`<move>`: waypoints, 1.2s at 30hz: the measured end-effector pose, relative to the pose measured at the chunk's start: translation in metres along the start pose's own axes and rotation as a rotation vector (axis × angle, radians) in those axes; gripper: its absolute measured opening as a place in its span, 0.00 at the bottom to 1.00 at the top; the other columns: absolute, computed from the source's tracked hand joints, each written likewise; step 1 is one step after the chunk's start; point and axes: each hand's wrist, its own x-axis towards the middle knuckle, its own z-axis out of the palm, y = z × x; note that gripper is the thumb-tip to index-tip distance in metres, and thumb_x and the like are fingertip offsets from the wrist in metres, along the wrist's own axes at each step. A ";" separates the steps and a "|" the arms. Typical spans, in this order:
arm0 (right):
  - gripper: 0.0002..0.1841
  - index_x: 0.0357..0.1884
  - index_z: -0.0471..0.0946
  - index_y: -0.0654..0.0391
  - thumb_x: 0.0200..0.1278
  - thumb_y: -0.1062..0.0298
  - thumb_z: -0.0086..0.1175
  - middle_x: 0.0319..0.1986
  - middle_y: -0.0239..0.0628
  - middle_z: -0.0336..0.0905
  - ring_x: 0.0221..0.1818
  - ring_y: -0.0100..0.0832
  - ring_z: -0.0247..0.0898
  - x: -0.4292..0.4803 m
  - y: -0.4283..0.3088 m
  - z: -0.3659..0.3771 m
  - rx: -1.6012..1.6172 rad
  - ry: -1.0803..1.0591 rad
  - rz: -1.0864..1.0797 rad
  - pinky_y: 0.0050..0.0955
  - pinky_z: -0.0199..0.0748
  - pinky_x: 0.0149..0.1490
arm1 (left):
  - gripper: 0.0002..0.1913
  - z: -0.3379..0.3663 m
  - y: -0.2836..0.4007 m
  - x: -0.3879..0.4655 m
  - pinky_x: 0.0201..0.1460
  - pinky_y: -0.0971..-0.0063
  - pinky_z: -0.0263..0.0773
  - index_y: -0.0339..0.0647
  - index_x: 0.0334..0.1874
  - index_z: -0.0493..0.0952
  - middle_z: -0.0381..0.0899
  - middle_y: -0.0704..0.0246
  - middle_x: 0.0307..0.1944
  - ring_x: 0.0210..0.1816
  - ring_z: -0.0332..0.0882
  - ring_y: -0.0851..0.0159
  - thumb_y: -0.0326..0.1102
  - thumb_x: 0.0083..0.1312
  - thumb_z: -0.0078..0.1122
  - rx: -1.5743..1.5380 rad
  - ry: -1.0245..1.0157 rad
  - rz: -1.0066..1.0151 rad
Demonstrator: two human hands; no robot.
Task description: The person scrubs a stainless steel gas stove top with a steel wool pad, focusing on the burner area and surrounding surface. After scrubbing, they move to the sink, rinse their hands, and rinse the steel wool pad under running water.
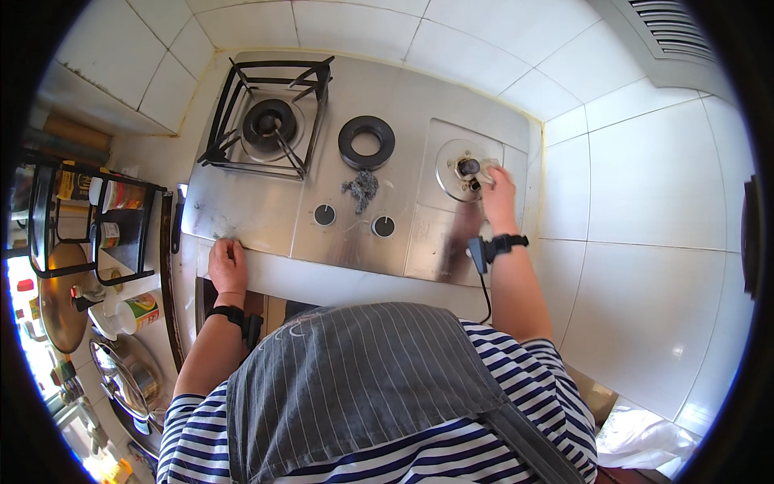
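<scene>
My right hand [499,192] grips a crumpled pale cloth [487,172] against the right side of the bare gas burner [468,167] on the stainless steel cooktop [357,242]. My left hand [228,266] rests at the cooktop's front edge with its fingers curled in; nothing shows in it. A black burner ring [366,143] lies flat at the middle of the cooktop, and a grey scouring pad [362,190] sits just in front of it. Two black control knobs [324,215] are nearer to me. At the left, a black pan support [314,121] stands around the other burner [269,125].
White tiled walls [635,181] border the cooktop behind and at the right. To the left stand a black metal rack [94,224] with jars, a white-lidded container [140,311] and a pan with a glass lid [124,375]. A black cable [487,296] hangs from my right wrist device.
</scene>
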 end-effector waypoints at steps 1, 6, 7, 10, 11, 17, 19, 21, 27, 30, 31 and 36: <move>0.15 0.47 0.80 0.59 0.56 0.78 0.54 0.52 0.48 0.77 0.56 0.49 0.69 0.000 -0.002 0.007 -0.117 -0.017 -0.048 0.39 0.68 0.62 | 0.06 0.000 -0.001 0.000 0.36 0.60 0.70 0.41 0.33 0.72 0.75 0.61 0.28 0.32 0.74 0.52 0.33 0.65 0.58 0.001 0.000 -0.007; 0.15 0.48 0.81 0.59 0.59 0.80 0.51 0.53 0.40 0.79 0.57 0.46 0.68 -0.017 -0.009 0.021 -0.300 -0.007 -0.111 0.35 0.69 0.63 | 0.07 0.003 -0.002 -0.001 0.36 0.60 0.70 0.41 0.32 0.72 0.74 0.62 0.27 0.32 0.73 0.52 0.34 0.65 0.58 -0.007 0.018 0.011; 0.15 0.47 0.82 0.59 0.59 0.80 0.51 0.52 0.40 0.80 0.56 0.46 0.68 -0.019 -0.010 0.019 -0.278 0.020 -0.119 0.35 0.69 0.62 | 0.07 0.003 -0.002 -0.001 0.36 0.60 0.70 0.41 0.32 0.72 0.74 0.62 0.26 0.31 0.73 0.52 0.34 0.65 0.58 -0.020 0.002 -0.030; 0.13 0.45 0.82 0.59 0.59 0.80 0.52 0.49 0.39 0.81 0.54 0.45 0.69 -0.019 -0.016 0.011 -0.253 -0.017 -0.132 0.35 0.70 0.61 | 0.07 0.001 -0.001 -0.001 0.36 0.60 0.70 0.41 0.32 0.72 0.74 0.62 0.26 0.31 0.73 0.52 0.34 0.65 0.58 -0.018 0.020 0.000; 0.13 0.44 0.82 0.59 0.58 0.80 0.52 0.48 0.39 0.81 0.53 0.45 0.69 -0.019 -0.019 0.010 -0.269 -0.018 -0.134 0.35 0.70 0.60 | 0.07 0.001 -0.001 0.000 0.36 0.60 0.70 0.41 0.32 0.72 0.74 0.62 0.26 0.31 0.73 0.52 0.34 0.65 0.58 -0.015 0.021 0.004; 0.13 0.39 0.83 0.59 0.53 0.82 0.52 0.43 0.39 0.81 0.48 0.44 0.71 -0.031 -0.038 0.014 -0.319 -0.028 -0.225 0.36 0.72 0.55 | 0.07 0.001 0.002 0.000 0.36 0.60 0.70 0.40 0.32 0.71 0.74 0.61 0.27 0.32 0.73 0.52 0.33 0.65 0.58 -0.002 0.029 0.020; 0.13 0.38 0.83 0.59 0.52 0.82 0.52 0.43 0.38 0.81 0.47 0.43 0.71 -0.037 -0.042 0.018 -0.328 -0.058 -0.262 0.36 0.72 0.55 | 0.07 0.001 0.001 0.000 0.36 0.60 0.70 0.40 0.32 0.71 0.74 0.61 0.27 0.32 0.73 0.51 0.33 0.65 0.58 0.007 0.035 0.020; 0.13 0.39 0.82 0.59 0.52 0.83 0.52 0.43 0.39 0.81 0.47 0.44 0.71 -0.041 -0.046 0.021 -0.274 -0.017 -0.204 0.37 0.72 0.55 | 0.07 0.002 0.000 -0.001 0.36 0.60 0.70 0.40 0.32 0.71 0.74 0.61 0.27 0.32 0.73 0.51 0.33 0.65 0.58 -0.001 0.031 0.016; 0.14 0.41 0.81 0.57 0.53 0.83 0.52 0.45 0.40 0.80 0.48 0.47 0.70 -0.056 -0.061 0.029 0.030 -0.109 -0.237 0.38 0.70 0.56 | 0.07 0.004 -0.004 0.000 0.37 0.59 0.70 0.39 0.33 0.72 0.75 0.59 0.28 0.33 0.74 0.50 0.33 0.65 0.58 0.010 0.021 0.029; 0.15 0.41 0.79 0.56 0.52 0.83 0.52 0.45 0.40 0.78 0.48 0.47 0.69 -0.068 -0.062 0.031 0.055 -0.251 -0.246 0.40 0.69 0.56 | 0.07 0.005 -0.006 -0.001 0.37 0.58 0.70 0.39 0.33 0.72 0.75 0.59 0.29 0.34 0.74 0.49 0.33 0.65 0.58 0.033 0.015 0.021; 0.15 0.41 0.78 0.56 0.51 0.83 0.51 0.45 0.40 0.77 0.48 0.48 0.69 -0.071 -0.058 0.028 0.035 -0.251 -0.259 0.40 0.69 0.56 | 0.07 0.005 -0.007 -0.001 0.38 0.58 0.70 0.39 0.33 0.72 0.75 0.59 0.29 0.34 0.74 0.49 0.33 0.65 0.58 0.045 0.013 0.011; 0.16 0.40 0.76 0.56 0.49 0.85 0.49 0.43 0.43 0.75 0.49 0.48 0.68 -0.062 -0.004 -0.019 -0.240 -0.193 -0.159 0.41 0.68 0.55 | 0.06 0.004 -0.007 -0.001 0.37 0.58 0.70 0.39 0.34 0.72 0.75 0.58 0.29 0.34 0.74 0.48 0.32 0.65 0.58 0.004 0.006 0.008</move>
